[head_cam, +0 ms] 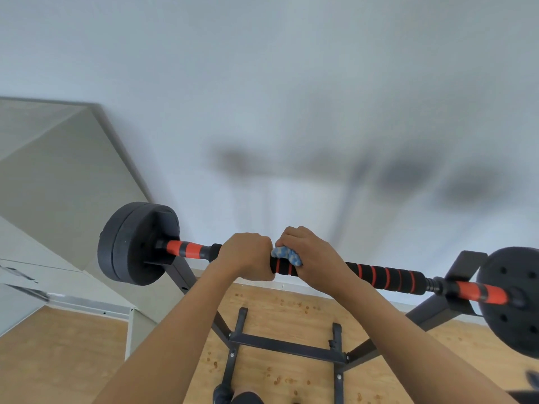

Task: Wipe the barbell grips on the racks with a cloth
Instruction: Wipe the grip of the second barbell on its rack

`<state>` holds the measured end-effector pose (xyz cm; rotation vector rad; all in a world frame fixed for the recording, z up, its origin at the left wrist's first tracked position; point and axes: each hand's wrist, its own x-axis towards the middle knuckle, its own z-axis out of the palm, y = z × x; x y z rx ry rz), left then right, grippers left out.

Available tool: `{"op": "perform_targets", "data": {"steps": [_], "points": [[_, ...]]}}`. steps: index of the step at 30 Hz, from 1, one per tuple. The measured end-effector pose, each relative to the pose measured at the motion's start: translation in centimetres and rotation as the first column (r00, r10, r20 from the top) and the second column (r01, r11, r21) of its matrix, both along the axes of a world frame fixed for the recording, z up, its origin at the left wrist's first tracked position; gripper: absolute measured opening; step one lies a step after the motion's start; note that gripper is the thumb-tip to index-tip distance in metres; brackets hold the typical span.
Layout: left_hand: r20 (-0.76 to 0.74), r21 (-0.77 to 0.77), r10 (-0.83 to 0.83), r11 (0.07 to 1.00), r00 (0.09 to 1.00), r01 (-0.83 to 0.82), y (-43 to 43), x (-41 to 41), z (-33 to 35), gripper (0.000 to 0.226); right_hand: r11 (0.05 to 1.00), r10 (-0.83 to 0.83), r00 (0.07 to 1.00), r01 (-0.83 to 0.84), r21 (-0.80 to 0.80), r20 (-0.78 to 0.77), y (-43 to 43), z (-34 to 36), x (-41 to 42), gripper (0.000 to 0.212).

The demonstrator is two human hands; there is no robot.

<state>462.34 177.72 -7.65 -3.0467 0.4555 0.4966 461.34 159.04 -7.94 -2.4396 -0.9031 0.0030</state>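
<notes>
A barbell with a black foam grip ringed in red lies across a black rack, sloping down to the right. Black weight plates sit on each end, left plate and right plate. My left hand grips the bar left of centre, fingers curled over it. Right beside it, my right hand holds a blue-and-white cloth wrapped against the foam grip. The two hands nearly touch.
A white wall stands close behind the bar. The rack's legs and crossbar spread over a wooden floor below. A grey slanted panel and white cabinet edge fill the left side. My shoe tip shows at the bottom.
</notes>
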Motion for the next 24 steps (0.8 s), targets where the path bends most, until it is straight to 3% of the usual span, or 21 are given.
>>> {"op": "perform_targets", "data": {"steps": [4,8,10,13,17,20,24], "points": [[-0.255,-0.076,-0.006,0.997,0.967,-0.014,0.3,1.4,0.7,0.025,1.000,0.018,0.999,-0.018,-0.004,0.028,-0.3,0.0,-0.4,0.032],[-0.363,-0.216,-0.055,0.976,0.930,-0.027,0.7,1.7,1.3,0.017,0.996,0.076,0.997,-0.076,-0.038,0.015,-0.9,0.3,-0.6,0.043],[-0.277,-0.222,-0.071,0.975,0.958,0.008,0.9,1.3,1.1,0.014,0.999,0.034,0.999,-0.033,0.037,-0.036,-1.6,0.6,0.1,0.042],[0.075,-0.175,-0.093,0.979,0.993,0.105,1.0,-0.1,0.0,0.016,0.989,-0.100,0.991,0.109,0.103,-0.088,-2.8,1.4,1.3,0.034],[0.517,-0.128,-0.094,0.974,0.851,0.186,-0.2,-2.6,-3.5,0.020,0.992,-0.111,0.969,0.120,0.030,-0.222,-2.9,1.3,1.1,0.015],[0.593,-0.204,0.020,0.971,0.805,0.126,-1.5,-3.3,-4.7,0.024,0.990,-0.127,0.961,0.139,0.032,-0.245,-2.4,1.0,0.7,0.018],[0.537,-0.137,0.008,0.988,0.843,0.078,-1.7,-2.6,-4.2,0.023,0.994,-0.108,0.982,0.110,0.006,-0.152,-2.1,0.6,0.0,0.019]]}}
